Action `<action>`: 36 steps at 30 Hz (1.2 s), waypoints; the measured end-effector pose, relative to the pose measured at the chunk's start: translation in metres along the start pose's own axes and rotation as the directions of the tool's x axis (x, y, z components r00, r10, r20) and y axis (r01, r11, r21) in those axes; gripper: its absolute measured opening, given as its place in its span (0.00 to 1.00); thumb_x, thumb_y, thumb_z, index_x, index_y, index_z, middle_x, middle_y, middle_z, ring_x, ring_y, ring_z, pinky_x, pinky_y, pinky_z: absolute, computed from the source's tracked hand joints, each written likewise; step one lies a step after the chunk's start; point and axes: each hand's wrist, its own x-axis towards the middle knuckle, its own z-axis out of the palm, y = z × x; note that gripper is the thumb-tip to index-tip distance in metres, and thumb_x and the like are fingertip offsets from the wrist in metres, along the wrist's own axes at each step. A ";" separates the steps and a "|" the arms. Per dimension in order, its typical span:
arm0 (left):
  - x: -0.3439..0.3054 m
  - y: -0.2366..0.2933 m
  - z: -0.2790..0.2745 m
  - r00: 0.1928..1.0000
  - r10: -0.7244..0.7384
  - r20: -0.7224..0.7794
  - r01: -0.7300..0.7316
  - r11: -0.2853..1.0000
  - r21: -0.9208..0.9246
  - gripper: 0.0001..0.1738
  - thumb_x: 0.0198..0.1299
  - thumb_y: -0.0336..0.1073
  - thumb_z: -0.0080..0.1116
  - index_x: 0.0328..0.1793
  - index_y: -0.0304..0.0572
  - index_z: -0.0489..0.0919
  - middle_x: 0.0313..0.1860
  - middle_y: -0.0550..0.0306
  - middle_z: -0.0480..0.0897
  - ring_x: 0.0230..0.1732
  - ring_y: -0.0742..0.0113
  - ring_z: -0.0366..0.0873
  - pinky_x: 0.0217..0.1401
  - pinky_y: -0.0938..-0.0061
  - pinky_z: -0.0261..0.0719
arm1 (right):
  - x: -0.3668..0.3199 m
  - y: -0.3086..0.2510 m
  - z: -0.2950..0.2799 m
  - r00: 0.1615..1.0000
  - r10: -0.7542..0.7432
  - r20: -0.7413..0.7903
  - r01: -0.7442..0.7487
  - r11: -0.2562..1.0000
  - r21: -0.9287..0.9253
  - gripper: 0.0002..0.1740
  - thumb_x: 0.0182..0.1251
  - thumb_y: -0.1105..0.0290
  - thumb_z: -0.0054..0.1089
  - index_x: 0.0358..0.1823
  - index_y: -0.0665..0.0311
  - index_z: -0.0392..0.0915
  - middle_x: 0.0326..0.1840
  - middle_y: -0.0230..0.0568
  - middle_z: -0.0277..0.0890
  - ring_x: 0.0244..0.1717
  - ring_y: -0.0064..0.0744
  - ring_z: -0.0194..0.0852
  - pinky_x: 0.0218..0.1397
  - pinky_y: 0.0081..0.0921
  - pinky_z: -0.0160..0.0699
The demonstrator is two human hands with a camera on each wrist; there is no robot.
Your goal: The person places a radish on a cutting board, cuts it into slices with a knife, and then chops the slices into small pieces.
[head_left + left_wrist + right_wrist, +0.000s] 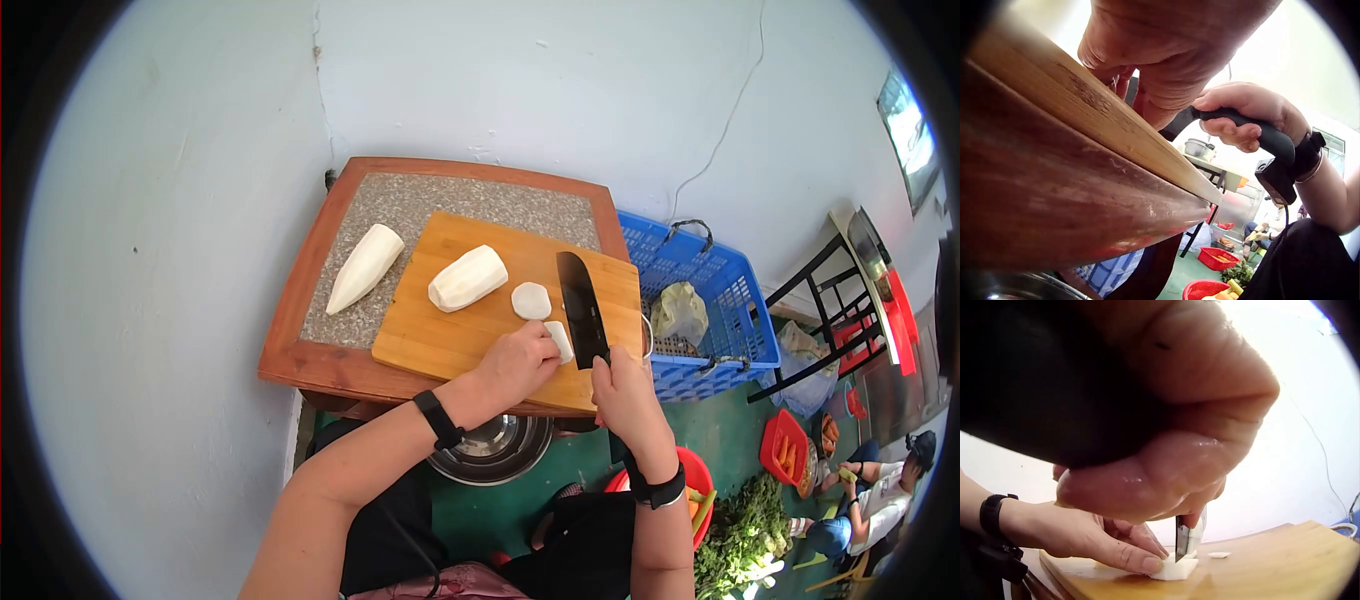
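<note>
My left hand (515,362) holds a short piece of peeled white radish (560,342) against the wooden cutting board (420,335), its fingertips on the piece. My right hand (630,400) grips the handle of a dark-bladed kitchen knife (580,305). In the right wrist view the blade (1182,540) stands upright at the radish piece (1175,570), close to the left fingertips. A round radish slice (531,301) lies flat on the board, with a thick radish chunk (468,278) to its left. A tapered radish length (366,268) rests on the stone tabletop beside the board.
The board sits on a wood-edged table (285,330) against the wall. A blue basket (740,290) with a plastic bag adjoins the table's right side. Below are a steel basin (490,460), a red tub (690,470) and leafy greens (745,540). Another person (880,505) sits at far right.
</note>
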 end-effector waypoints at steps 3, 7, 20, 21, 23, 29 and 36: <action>0.001 0.001 0.000 1.000 0.003 -0.007 -0.003 1.000 -0.001 0.05 0.53 0.32 0.65 0.35 0.39 0.85 0.39 0.51 0.81 0.40 0.54 0.82 0.42 0.65 0.82 | 0.000 0.008 0.006 0.993 -0.108 -0.042 0.103 0.989 -0.104 0.15 0.73 0.66 0.46 0.32 0.72 0.66 0.15 0.46 0.71 0.11 0.36 0.73 0.18 0.34 0.71; 0.000 0.000 0.000 1.000 -0.010 -0.001 0.010 1.000 0.001 0.06 0.53 0.32 0.66 0.35 0.39 0.85 0.40 0.51 0.81 0.40 0.54 0.82 0.42 0.65 0.82 | -0.002 0.003 0.006 0.998 -0.059 -0.028 0.056 0.994 -0.094 0.15 0.72 0.66 0.47 0.32 0.72 0.67 0.19 0.56 0.73 0.19 0.50 0.74 0.25 0.44 0.72; 0.000 -0.001 0.002 1.000 -0.022 -0.005 0.022 1.000 -0.005 0.05 0.51 0.31 0.66 0.34 0.40 0.84 0.39 0.51 0.80 0.39 0.53 0.81 0.41 0.66 0.81 | 0.008 -0.004 0.017 0.999 -0.036 0.013 0.037 0.990 -0.137 0.14 0.72 0.67 0.47 0.33 0.74 0.67 0.22 0.64 0.74 0.21 0.57 0.77 0.28 0.49 0.76; 0.001 -0.001 0.002 1.000 -0.011 -0.014 0.011 1.000 -0.001 0.05 0.51 0.31 0.66 0.34 0.40 0.84 0.39 0.51 0.80 0.39 0.53 0.81 0.41 0.66 0.81 | 0.012 0.002 0.020 0.998 -0.068 0.004 0.068 0.986 -0.151 0.15 0.72 0.67 0.46 0.32 0.74 0.67 0.19 0.61 0.74 0.16 0.51 0.77 0.23 0.45 0.77; 0.000 -0.001 0.004 0.999 0.012 -0.030 -0.012 1.000 0.002 0.05 0.51 0.31 0.66 0.34 0.40 0.84 0.39 0.51 0.80 0.39 0.53 0.81 0.41 0.66 0.81 | 0.019 0.014 0.031 0.975 -0.206 -0.084 0.182 0.956 -0.228 0.15 0.72 0.67 0.46 0.33 0.75 0.66 0.20 0.61 0.74 0.15 0.50 0.77 0.21 0.44 0.76; 0.000 0.006 0.001 0.998 0.001 -0.071 -0.001 1.000 0.001 0.04 0.52 0.31 0.63 0.31 0.38 0.83 0.36 0.51 0.79 0.36 0.51 0.80 0.39 0.61 0.81 | 0.034 0.004 0.023 0.999 0.036 0.008 -0.036 0.998 0.055 0.13 0.71 0.68 0.47 0.36 0.75 0.68 0.28 0.67 0.76 0.27 0.64 0.78 0.30 0.50 0.78; 0.001 0.001 0.007 0.997 -0.027 -0.065 0.024 0.999 -0.041 0.05 0.53 0.31 0.66 0.34 0.39 0.85 0.40 0.48 0.81 0.41 0.51 0.82 0.44 0.65 0.82 | 0.014 -0.004 -0.007 0.986 0.152 0.061 -0.158 0.982 0.107 0.15 0.74 0.65 0.45 0.36 0.73 0.66 0.20 0.48 0.71 0.13 0.36 0.73 0.16 0.33 0.72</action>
